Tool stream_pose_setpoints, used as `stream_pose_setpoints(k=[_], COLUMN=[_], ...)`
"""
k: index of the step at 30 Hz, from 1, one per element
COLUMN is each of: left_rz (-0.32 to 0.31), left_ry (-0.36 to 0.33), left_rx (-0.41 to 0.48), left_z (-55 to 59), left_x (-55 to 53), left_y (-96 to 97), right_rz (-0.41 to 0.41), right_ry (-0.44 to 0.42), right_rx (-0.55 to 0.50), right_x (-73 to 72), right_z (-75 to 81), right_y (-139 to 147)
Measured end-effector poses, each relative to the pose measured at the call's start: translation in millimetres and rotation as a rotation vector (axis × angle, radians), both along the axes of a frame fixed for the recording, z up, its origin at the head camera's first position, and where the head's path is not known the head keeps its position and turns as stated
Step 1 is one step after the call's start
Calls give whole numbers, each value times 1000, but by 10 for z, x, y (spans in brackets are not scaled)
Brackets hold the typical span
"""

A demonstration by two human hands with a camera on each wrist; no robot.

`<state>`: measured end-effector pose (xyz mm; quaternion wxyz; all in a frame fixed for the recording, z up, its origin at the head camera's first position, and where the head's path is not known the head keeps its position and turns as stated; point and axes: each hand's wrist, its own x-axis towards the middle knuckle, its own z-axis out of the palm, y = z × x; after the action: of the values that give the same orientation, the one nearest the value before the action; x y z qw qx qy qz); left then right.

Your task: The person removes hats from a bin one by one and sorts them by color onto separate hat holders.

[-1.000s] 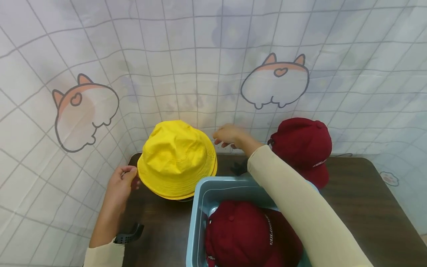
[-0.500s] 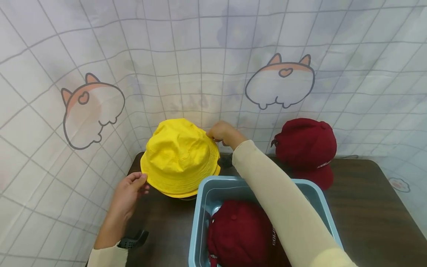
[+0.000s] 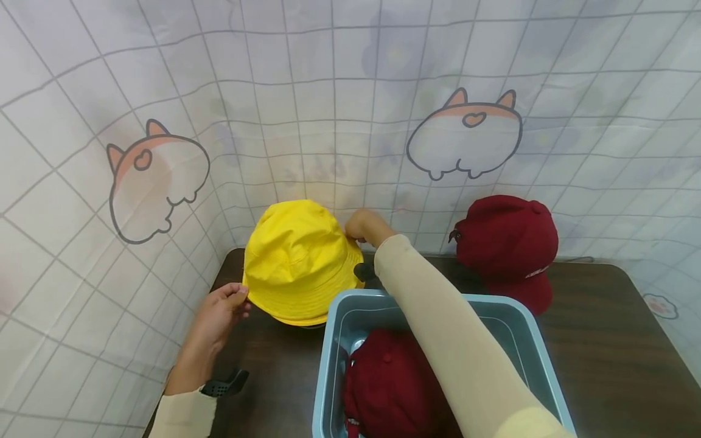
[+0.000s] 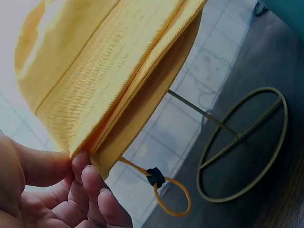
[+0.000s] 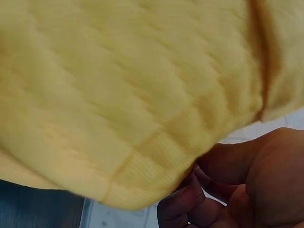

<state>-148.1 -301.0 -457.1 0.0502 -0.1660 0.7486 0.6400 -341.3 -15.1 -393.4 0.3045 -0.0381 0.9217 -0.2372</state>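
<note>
A yellow bucket hat (image 3: pixel 298 261) sits at the back left of the table on a thin wire stand (image 4: pixel 236 136) with an oval base. Two brim layers show one under the other in the left wrist view, and an orange cord loop with a black cord lock (image 4: pixel 155 176) hangs below. My left hand (image 3: pixel 213 316) pinches the upper brim's left edge between thumb and fingers. At the far right side, my right hand (image 3: pixel 368 226) pinches the brim, its thumb (image 5: pixel 228 161) on the edge and fingers partly hidden behind the cloth.
A light blue bin (image 3: pixel 320 365) stands at the front middle, under my right sleeve (image 3: pixel 449 328), with a maroon cap (image 3: pixel 394 377) inside. Another maroon cap (image 3: pixel 506 243) is at the back right. A patterned cloth (image 3: pixel 350 121) hangs close behind the dark wooden table (image 3: pixel 602 340).
My right hand has moved left from beside the hat and taken hold of its brim. My left hand now pinches the left brim edge. The head view has shifted slightly.
</note>
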Motion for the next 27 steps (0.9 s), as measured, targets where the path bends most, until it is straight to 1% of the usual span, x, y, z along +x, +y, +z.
stream_pose_setpoints(k=[4,7,9,11,12,14,16,18,19,21,22,24,27], left_rz=[11,19,10,1,-3,-3,15,42,55,68,63,32,-50], left_ry=[-5,-16,-18,-14,-9,5,33,70,87,137,162,214,303], left_rx=[19,31,19,-19,-51,-140,-264,-387,-437,-523,-553,-591,-632], left_z=[-17,-4,18,56,83,152,241,346,402,509,558,647,744], left_x=[-19,-15,-7,6,19,57,114,184,222,303,345,430,525], left_y=[15,22,32,52,67,99,145,203,234,302,338,407,530], right_rz=[4,17,16,-16,-37,-52,-42,-12,4,17,17,15,31], right_ry=[5,12,10,0,-4,11,44,92,117,150,166,200,272], right_rx=[5,9,-4,-48,-73,-86,-56,-7,14,12,-4,-36,-50], right_x=[14,37,60,83,91,91,85,78,86,124,150,233,381], right_z=[-27,4,50,104,126,165,224,297,349,477,539,683,879], right_y=[1,29,58,90,106,141,170,204,224,271,298,353,461])
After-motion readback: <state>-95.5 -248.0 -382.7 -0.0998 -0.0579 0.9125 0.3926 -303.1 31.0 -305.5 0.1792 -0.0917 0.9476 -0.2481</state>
